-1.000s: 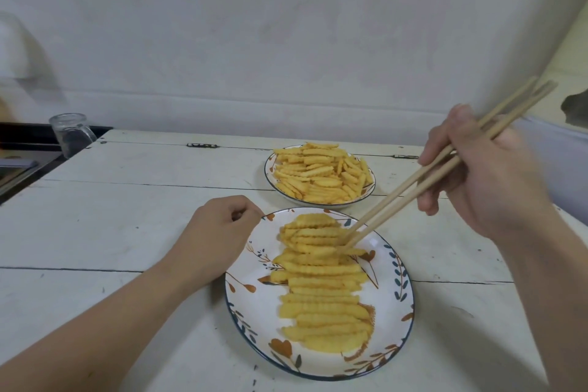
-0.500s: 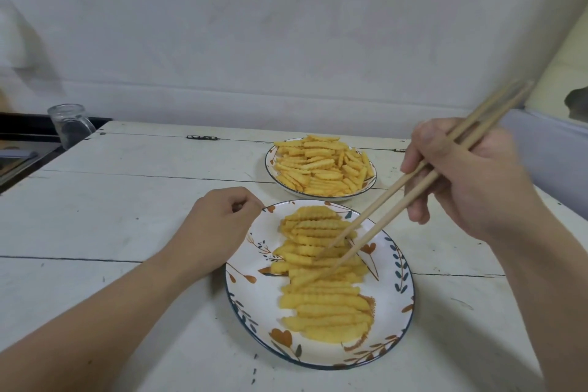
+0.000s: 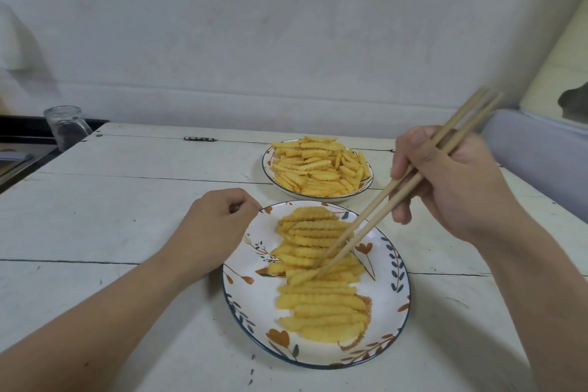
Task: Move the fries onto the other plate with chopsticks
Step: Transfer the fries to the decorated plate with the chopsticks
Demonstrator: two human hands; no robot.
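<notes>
Chopsticks (image 3: 375, 226) tips now lower, perhaps touching crosswise fries (image 3: 318, 264).

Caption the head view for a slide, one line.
Right hand lowers chopsticks onto fries on the near plate; left hand steadies its rim.

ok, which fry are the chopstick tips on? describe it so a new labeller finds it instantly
Start at the near floral plate on the white table, beside the left hand. Follow the chopsticks down from the right hand to their tips. The fry there lies mid-row and slants up to the right, while its neighbours lie level.
</notes>
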